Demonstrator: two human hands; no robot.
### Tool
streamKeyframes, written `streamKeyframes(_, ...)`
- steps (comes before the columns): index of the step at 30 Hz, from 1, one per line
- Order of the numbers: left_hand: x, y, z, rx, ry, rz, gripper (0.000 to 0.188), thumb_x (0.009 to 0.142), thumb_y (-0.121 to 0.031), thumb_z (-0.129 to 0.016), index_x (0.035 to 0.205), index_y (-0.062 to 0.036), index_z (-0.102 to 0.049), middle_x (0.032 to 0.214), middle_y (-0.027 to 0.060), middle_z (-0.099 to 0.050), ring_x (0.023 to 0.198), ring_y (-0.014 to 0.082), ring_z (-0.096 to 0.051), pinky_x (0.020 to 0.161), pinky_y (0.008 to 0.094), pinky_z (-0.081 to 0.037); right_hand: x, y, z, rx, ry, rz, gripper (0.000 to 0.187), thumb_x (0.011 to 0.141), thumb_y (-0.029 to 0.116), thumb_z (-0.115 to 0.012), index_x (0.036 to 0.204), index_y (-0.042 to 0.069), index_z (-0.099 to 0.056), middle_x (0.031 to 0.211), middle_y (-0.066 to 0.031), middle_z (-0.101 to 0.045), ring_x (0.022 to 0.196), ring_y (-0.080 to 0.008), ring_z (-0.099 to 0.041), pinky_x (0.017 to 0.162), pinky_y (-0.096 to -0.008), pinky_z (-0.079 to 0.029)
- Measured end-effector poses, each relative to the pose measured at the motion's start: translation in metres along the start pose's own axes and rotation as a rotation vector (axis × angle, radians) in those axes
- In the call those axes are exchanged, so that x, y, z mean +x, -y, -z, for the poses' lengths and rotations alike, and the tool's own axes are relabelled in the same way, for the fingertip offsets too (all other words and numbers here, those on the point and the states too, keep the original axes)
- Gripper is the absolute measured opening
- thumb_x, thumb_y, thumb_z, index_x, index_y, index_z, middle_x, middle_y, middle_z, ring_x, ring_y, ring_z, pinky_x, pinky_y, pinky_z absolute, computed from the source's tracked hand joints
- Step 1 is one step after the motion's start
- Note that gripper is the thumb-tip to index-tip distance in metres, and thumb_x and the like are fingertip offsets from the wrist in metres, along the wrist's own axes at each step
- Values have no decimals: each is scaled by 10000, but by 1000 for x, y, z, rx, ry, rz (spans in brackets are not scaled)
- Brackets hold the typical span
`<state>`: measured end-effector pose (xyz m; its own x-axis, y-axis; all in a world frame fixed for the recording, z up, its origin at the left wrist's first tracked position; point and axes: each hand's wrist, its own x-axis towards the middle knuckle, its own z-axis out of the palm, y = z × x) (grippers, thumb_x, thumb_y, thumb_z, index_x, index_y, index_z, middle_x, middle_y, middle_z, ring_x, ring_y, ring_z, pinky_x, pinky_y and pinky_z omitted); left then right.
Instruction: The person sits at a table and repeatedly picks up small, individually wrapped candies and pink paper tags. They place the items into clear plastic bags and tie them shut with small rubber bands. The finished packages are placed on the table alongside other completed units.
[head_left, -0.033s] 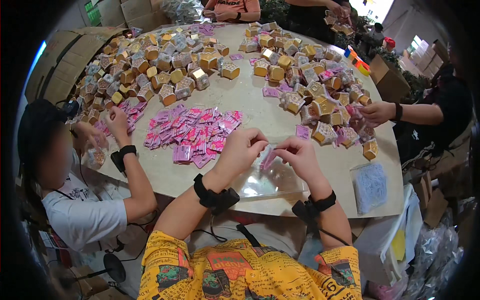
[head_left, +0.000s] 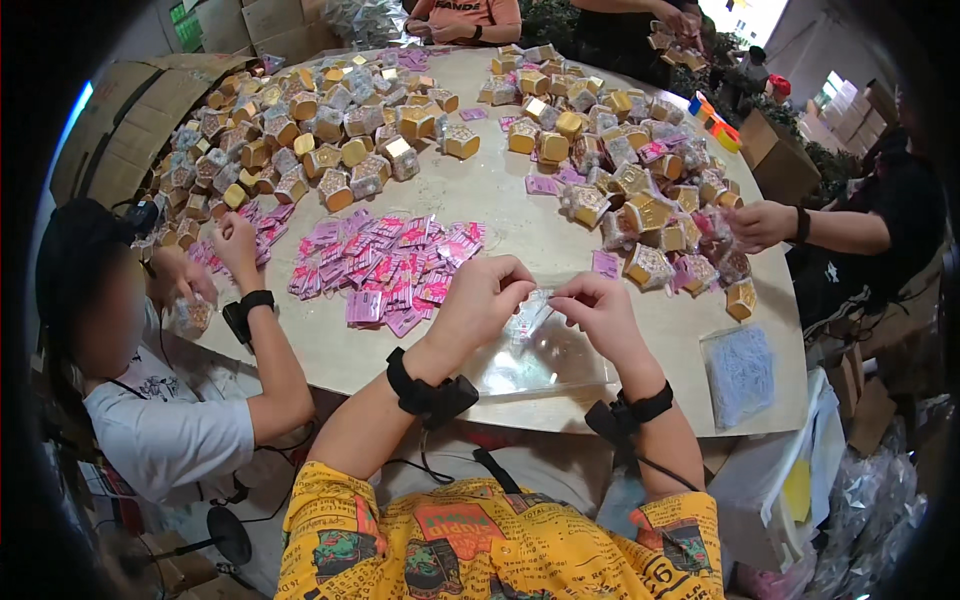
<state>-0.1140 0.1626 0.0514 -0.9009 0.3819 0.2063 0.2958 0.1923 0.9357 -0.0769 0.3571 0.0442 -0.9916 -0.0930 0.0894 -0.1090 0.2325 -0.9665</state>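
Observation:
My two hands meet over a clear plastic bag (head_left: pixel 540 372) at the table's near edge. My left hand (head_left: pixel 492 300) is closed, thumb and forefinger pinched together; whatever lies between them is too small to make out. Just right of it, my right hand (head_left: pixel 597 312) also pinches. From its fingertips a thin, pale sliver hangs, seemingly a small pink card tag (head_left: pixel 541 318) seen edge-on. Left of my hands lies a heap of pink printed card tags (head_left: pixel 385 262). Both my wrists wear black straps with small dark devices.
Gold, house-shaped pieces in clear wrap (head_left: pixel 330 130) cover the far left of the table (head_left: pixel 340 360); another pile (head_left: pixel 640 190) lies at right. A bag of pale blue strands (head_left: pixel 741 375) sits near right. Co-workers' hands (head_left: pixel 237 245) work at left, right and far side.
The pink tag at my right fingertips has turned from showing its face to a thin edge. My hands have barely shifted. The left co-worker's lower hand has moved slightly.

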Motion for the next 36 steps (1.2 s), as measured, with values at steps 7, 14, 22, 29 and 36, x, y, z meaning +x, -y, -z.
streamKeyframes(7,1,2,4,-158,58,12,96,818,-52,-614,816,40,-641,660,59,-627,568,100,-585,525,247,-464,1,2,3,261,-55,-84,117,838,109,-663,845,-7,-676,715,-31,-636,540,-63,-536,475,-199,-410)
streamKeyframes(14,0,1,7,-303,67,78,86,837,-47,-606,831,32,-641,697,48,-626,581,90,-583,541,230,-471,-2,-4,8,329,-95,-165,139,858,118,-643,865,-16,-678,717,-27,-636,522,-64,-527,458,-201,-397)
streamKeyframes(22,-1,4,7,-440,49,151,80,850,-53,-610,849,20,-644,708,42,-621,579,89,-579,549,219,-478,-9,-14,13,16,5,-193,158,835,124,-661,914,-10,-687,791,-39,-628,608,-80,-555,516,-201,-421)
streamKeyframes(29,-1,-4,3,-381,17,131,88,841,-50,-617,853,34,-644,715,50,-634,596,85,-582,546,218,-473,-12,3,-3,-136,-187,136,191,791,83,-684,961,-4,-688,934,-65,-616,694,-125,-585,609,-238,-470)
streamKeyframes(36,-3,-12,-4,19,-51,-80,92,797,-59,-639,832,24,-656,709,101,-648,583,136,-592,547,273,-465,-10,4,-13,527,-75,-86,133,865,84,-627,937,-15,-678,841,-68,-646,621,-92,-596,509,-201,-454)
